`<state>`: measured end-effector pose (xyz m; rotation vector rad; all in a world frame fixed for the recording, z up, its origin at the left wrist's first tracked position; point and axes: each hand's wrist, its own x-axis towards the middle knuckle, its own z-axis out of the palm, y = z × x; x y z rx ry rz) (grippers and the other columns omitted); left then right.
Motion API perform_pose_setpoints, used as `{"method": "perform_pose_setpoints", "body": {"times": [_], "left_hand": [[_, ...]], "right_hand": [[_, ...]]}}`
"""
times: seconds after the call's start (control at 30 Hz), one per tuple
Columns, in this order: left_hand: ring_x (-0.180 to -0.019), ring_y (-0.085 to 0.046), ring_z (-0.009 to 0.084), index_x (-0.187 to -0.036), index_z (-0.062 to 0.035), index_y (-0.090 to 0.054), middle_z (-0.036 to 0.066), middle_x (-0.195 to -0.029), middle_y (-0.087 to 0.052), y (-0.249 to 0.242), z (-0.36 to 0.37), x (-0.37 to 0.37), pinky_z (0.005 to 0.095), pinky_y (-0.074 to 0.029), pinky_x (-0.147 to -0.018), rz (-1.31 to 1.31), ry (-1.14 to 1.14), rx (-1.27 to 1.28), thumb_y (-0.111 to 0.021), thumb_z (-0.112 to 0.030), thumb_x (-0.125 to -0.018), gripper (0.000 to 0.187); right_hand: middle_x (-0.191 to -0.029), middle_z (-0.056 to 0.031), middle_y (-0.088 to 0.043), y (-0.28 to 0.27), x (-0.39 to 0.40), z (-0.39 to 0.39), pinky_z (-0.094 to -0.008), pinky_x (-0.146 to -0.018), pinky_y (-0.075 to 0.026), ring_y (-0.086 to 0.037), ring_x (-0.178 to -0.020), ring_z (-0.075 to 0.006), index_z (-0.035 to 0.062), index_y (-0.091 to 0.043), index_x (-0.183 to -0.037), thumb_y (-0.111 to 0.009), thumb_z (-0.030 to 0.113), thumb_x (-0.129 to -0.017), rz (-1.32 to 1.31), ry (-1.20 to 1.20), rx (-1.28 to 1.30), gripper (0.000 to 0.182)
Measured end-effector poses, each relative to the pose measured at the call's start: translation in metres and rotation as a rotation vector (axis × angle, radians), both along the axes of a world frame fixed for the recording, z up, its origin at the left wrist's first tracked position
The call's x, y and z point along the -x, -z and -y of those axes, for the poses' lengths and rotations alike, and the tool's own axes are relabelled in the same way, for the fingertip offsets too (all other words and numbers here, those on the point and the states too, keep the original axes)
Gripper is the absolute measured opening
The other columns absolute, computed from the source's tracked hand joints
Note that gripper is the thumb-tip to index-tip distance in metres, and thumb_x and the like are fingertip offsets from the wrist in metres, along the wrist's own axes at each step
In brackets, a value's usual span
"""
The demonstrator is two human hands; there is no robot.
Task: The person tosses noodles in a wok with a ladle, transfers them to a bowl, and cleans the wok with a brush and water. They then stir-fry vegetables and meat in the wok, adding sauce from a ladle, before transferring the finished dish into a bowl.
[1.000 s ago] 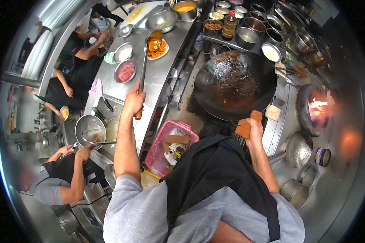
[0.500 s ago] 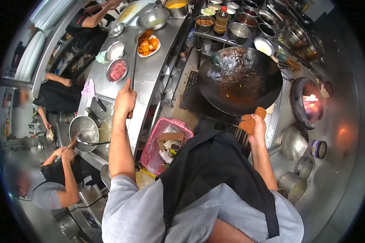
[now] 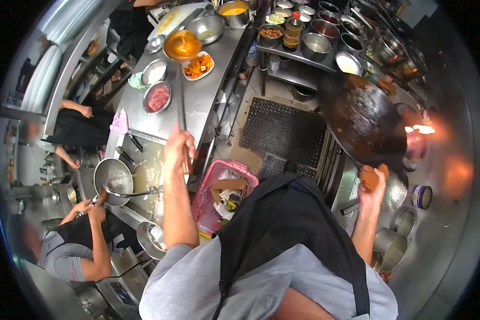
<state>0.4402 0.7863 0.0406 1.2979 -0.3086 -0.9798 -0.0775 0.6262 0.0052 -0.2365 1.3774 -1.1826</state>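
Note:
My left hand point(image 3: 177, 149) is closed around the long handle of a ladle point(image 3: 182, 46), whose bowl glistens with orange-brown sauce. That bowl hangs above the steel counter, beside a white dish point(image 3: 210, 71) of orange food pieces point(image 3: 197, 66). On the right, my right hand point(image 3: 376, 186) grips the rim of a large dark wok point(image 3: 352, 128) through a folded brown cloth point(image 3: 369, 177). Sauce residue coats the wok's inside, and it is slightly blurred at the burner's edge. Flames point(image 3: 422, 129) show just past its right side.
Bowls of raw minced meat point(image 3: 157, 97) and white powder point(image 3: 154, 72) stand on the counter point(image 3: 189, 106). A pink bin point(image 3: 200, 200) sits by my left side. Seasoning pots and a sauce bottle point(image 3: 292, 32) line the back shelf. A co-worker point(image 3: 72, 250) handles a pan at left.
The wok has moved right, from over the floor mat towards the burner flames, with my right hand. My left hand has shifted slightly right and the ladle bowl now hangs higher, showing sauce.

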Motion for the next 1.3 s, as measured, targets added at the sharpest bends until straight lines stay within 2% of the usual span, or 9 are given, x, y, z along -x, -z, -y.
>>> {"method": "perform_pose_setpoints", "body": {"times": [0.13,0.37,0.47,0.57,0.87,1.1,1.2,1.23,1.3], "left_hand": [[-0.038,-0.039,0.0095,-0.141,-0.0076,-0.037,-0.002,-0.061,-0.045,0.012,0.004,0.061,0.0236,-0.035,-0.035,-0.472,0.194,0.227,-0.051,-0.019,-0.097,0.047],[-0.039,-0.045,0.0103,-0.141,-0.0021,-0.037,0.0,-0.06,-0.046,-0.02,0.124,0.134,0.0219,-0.041,-0.037,-0.352,0.66,0.046,-0.05,0.0,-0.088,0.055],[-0.047,-0.051,0.0108,-0.148,-0.0041,-0.028,0.002,-0.071,-0.05,-0.048,0.209,0.149,0.0247,-0.046,-0.043,-0.016,0.987,0.139,-0.056,-0.005,-0.09,0.064],[-0.052,-0.055,0.0143,-0.155,-0.0096,-0.011,0.009,-0.086,-0.052,-0.071,0.272,0.182,0.0248,-0.045,-0.045,-0.141,1.109,0.333,-0.061,-0.02,-0.093,0.081],[-0.047,-0.046,0.0074,-0.151,-0.0074,-0.031,0.0,-0.069,-0.052,-0.003,0.39,0.273,0.0235,-0.039,-0.042,0.478,1.186,-0.065,-0.058,-0.002,-0.092,0.065],[-0.05,-0.047,0.0068,-0.149,-0.0046,-0.034,0.002,-0.074,-0.055,0.004,0.523,0.348,0.0236,-0.041,-0.045,0.714,1.577,0.07,-0.058,-0.002,-0.087,0.067],[-0.086,-0.068,0.0295,-0.148,-0.0042,-0.033,0.021,-0.103,-0.067,0.026,0.589,0.407,0.0357,-0.053,-0.076,1.02,1.774,0.443,-0.058,-0.009,-0.086,0.067],[-0.109,-0.062,0.0418,-0.148,-0.0075,-0.033,0.031,-0.116,-0.061,0.002,0.597,0.443,0.0422,-0.048,-0.091,1.128,1.816,0.604,-0.057,-0.013,-0.086,0.067],[-0.093,-0.062,0.0477,-0.149,-0.014,-0.033,0.03,-0.099,-0.065,-0.018,0.615,0.518,0.0503,-0.05,-0.081,1.346,1.951,0.634,-0.055,-0.013,-0.086,0.066]], "right_hand": [[-0.088,-0.0029,-0.064,0.002,0.046,0.018,-0.0224,-0.04,-0.032,-0.057,-0.064,-0.0148,0.0135,-0.054,-0.107,-0.069,0.028,-0.076,-0.003,0.128,0.08,0.038],[-0.087,-0.0024,-0.065,0.03,0.094,0.071,-0.0257,-0.039,-0.034,-0.058,-0.063,-0.0163,0.0148,-0.061,-0.1,-0.06,0.034,-0.083,-0.044,0.37,0.131,0.026],[-0.09,-0.0024,-0.063,0.033,0.105,0.091,-0.0261,-0.041,-0.034,-0.057,-0.066,-0.0156,0.0136,-0.056,-0.1,-0.061,0.031,-0.084,-0.045,0.435,0.098,0.025],[-0.089,-0.0025,-0.064,0.057,0.12,0.114,-0.0265,-0.041,-0.034,-0.058,-0.067,-0.016,0.0142,-0.057,-0.102,-0.063,0.033,-0.081,0.021,0.473,0.09,0.029],[-0.088,0.0006,-0.062,0.073,0.097,0.236,-0.0269,-0.047,-0.037,-0.058,-0.07,-0.0134,0.019,-0.057,-0.096,-0.064,0.027,-0.081,0.312,0.732,0.198,0.019],[-0.099,-0.0068,-0.066,0.147,0.1,0.322,-0.0424,-0.064,-0.052,-0.066,-0.086,-0.0221,0.0114,-0.057,-0.111,-0.061,0.028,-0.087,0.305,0.882,0.283,0.029],[-0.107,-0.0075,-0.064,0.1,0.086,0.314,-0.0421,-0.075,-0.053,-0.063,-0.099,-0.0205,0.011,-0.056,-0.116,-0.066,0.041,-0.09,0.257,0.862,0.102,0.041],[-0.108,-0.0076,-0.063,0.125,0.083,0.311,-0.0403,-0.079,-0.052,-0.062,-0.099,-0.0198,0.0085,-0.055,-0.119,-0.066,0.044,-0.09,0.149,0.846,0.132,0.047],[-0.109,-0.0078,-0.062,0.143,0.073,0.292,-0.0386,-0.082,-0.052,-0.062,-0.098,-0.0191,0.006,-0.054,-0.122,-0.066,0.048,-0.09,0.037,0.874,0.151,0.054]]}}
